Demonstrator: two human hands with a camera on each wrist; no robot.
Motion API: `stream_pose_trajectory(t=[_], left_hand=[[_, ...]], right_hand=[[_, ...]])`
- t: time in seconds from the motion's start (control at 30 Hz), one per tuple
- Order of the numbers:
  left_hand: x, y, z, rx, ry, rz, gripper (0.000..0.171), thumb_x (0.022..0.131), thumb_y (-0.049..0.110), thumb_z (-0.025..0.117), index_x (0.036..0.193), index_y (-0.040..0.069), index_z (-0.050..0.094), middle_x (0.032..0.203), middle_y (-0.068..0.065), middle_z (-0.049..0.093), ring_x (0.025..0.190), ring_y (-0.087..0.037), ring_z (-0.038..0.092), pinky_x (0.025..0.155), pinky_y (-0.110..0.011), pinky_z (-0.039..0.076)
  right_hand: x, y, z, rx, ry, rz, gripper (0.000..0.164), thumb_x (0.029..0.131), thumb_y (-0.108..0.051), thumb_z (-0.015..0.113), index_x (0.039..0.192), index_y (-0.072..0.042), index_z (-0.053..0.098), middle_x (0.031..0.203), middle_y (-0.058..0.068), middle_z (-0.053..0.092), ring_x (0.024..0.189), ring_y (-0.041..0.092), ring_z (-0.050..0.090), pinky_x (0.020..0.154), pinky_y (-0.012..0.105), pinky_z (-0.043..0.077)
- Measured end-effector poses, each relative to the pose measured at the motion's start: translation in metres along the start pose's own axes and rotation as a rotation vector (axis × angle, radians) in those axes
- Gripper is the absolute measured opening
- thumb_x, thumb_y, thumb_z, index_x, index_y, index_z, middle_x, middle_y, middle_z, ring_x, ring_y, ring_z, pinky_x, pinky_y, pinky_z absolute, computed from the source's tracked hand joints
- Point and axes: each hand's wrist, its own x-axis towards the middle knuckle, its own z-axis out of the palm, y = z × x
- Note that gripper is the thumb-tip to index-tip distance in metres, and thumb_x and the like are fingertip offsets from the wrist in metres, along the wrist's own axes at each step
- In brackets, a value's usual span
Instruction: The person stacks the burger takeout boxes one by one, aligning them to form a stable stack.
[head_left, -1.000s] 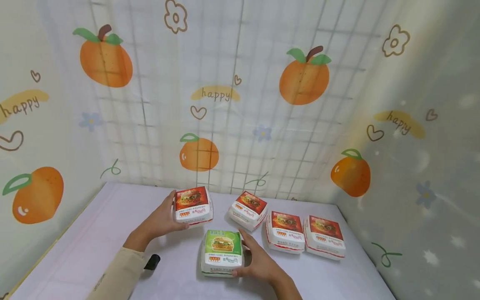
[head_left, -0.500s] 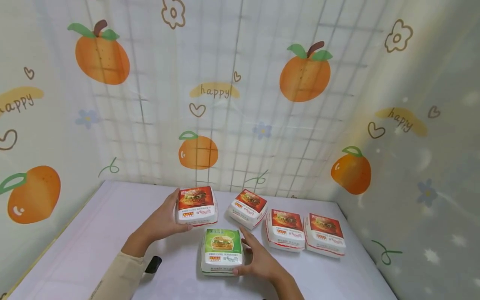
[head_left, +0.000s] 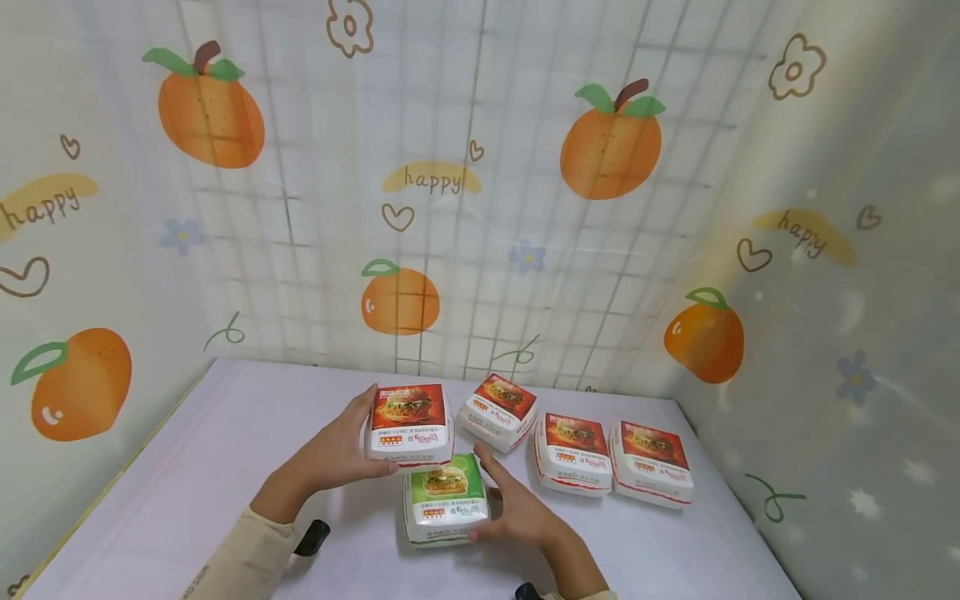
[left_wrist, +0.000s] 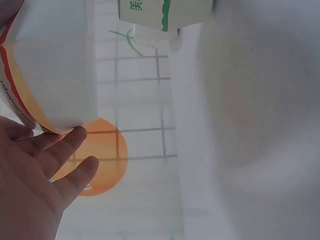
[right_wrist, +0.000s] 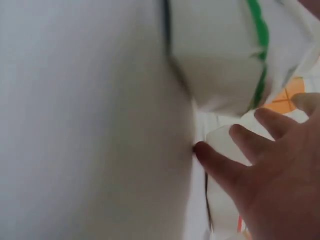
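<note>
My left hand [head_left: 326, 457] grips a red-topped burger box [head_left: 411, 427] by its left side, thumb along the front. In the left wrist view the underside of that burger box [left_wrist: 55, 65] shows, so it is off the table. Just below and in front of it in the head view, a green-topped burger box [head_left: 446, 512] stands on the table, its back edge partly covered. My right hand [head_left: 517, 515] holds the green box's right side, thumb at the front corner and index finger at the back. The right wrist view shows other fingers [right_wrist: 220, 162] spread beneath or beside the green box.
Three more red-topped burger boxes stand to the right: one turned at the back [head_left: 498, 412], one in the middle [head_left: 573, 454] and one rightmost [head_left: 651, 464], these last two side by side. A printed curtain [head_left: 517, 108] closes off the white table [head_left: 247, 425] behind.
My left hand has carried the red-topped burger box right and toward the green one, whose back edge it now overlaps in view. The right hand keeps its place on the green box.
</note>
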Motion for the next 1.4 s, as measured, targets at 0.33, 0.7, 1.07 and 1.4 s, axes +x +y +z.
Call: stream_pose_trajectory(t=[0.33,0.7,1.07,1.4], left_hand=[[-0.009,0.008,0.001,0.029,-0.059,-0.002,0.131,0.061,0.07,0.078,0.158,0.018,0.009,0.158,0.002,0.02,0.139,-0.019,0.028,0.105,-0.053,0.035],[-0.011,0.024,0.012,0.034,-0.106,0.014,0.13,0.06,0.07,0.078,0.158,0.021,0.008,0.159,0.002,0.019,0.141,-0.019,0.026,0.107,-0.052,0.033],[-0.014,0.035,0.02,0.062,-0.128,0.068,0.127,0.063,0.071,0.075,0.158,0.017,0.009,0.157,0.0,0.023,0.131,-0.019,0.038,0.101,-0.051,0.039],[-0.017,0.04,0.026,0.051,-0.158,0.058,0.13,0.061,0.074,0.075,0.158,0.018,0.008,0.158,-0.002,0.021,0.136,-0.022,0.033,0.103,-0.054,0.038]], right_hand=[[0.004,-0.009,0.004,0.006,0.006,-0.002,0.13,0.06,-0.023,0.092,0.157,-0.029,0.006,0.155,0.015,0.022,0.14,0.036,0.026,0.106,0.057,0.032],[0.001,-0.009,0.008,-0.021,0.053,0.044,0.131,0.058,-0.038,0.094,0.156,-0.036,0.006,0.154,0.008,0.025,0.141,0.035,0.025,0.106,0.055,0.033],[-0.008,-0.019,0.001,-0.049,0.149,-0.039,0.121,0.068,-0.039,0.088,0.158,-0.03,0.008,0.156,0.009,0.029,0.14,0.032,0.029,0.107,0.054,0.033],[-0.016,-0.025,0.0,-0.023,0.177,-0.037,0.107,0.074,-0.036,0.083,0.157,-0.033,0.015,0.155,0.006,0.031,0.138,0.029,0.034,0.105,0.051,0.037]])
